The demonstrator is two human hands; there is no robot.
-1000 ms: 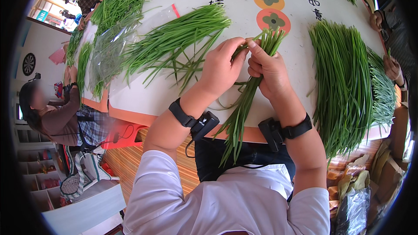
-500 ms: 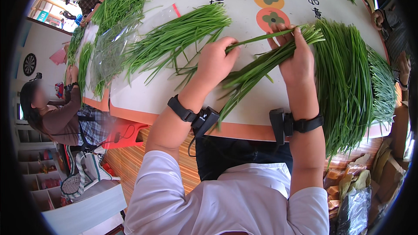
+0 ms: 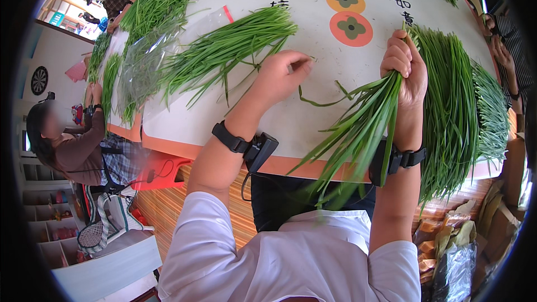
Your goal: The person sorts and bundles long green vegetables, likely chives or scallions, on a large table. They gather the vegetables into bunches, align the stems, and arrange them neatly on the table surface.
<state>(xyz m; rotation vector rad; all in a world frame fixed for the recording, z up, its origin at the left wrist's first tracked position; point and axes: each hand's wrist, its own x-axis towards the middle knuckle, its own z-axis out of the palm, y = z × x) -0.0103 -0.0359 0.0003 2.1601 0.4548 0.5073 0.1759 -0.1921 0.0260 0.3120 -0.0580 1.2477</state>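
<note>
At far left, a shelf [image 3: 42,225] holds small coloured things in its compartments. A crumpled clear bag [image 3: 146,56] lies beside the middle heap [image 3: 235,45]; I cannot tell whether the greens showing through it are inside or underneath. The left hand [image 3: 290,75] has come away from the bundle and is narrow, fingers curled close to the thumb; whether it pinches a stem is unclear. The right hand [image 3: 401,66] has moved rightward, gripping the bundle [image 3: 361,120] near its pale ends, leaves drooping over the table [image 3: 313,126] edge, so it alone now bears the bundle, just beside the big pile [image 3: 447,112].
</note>
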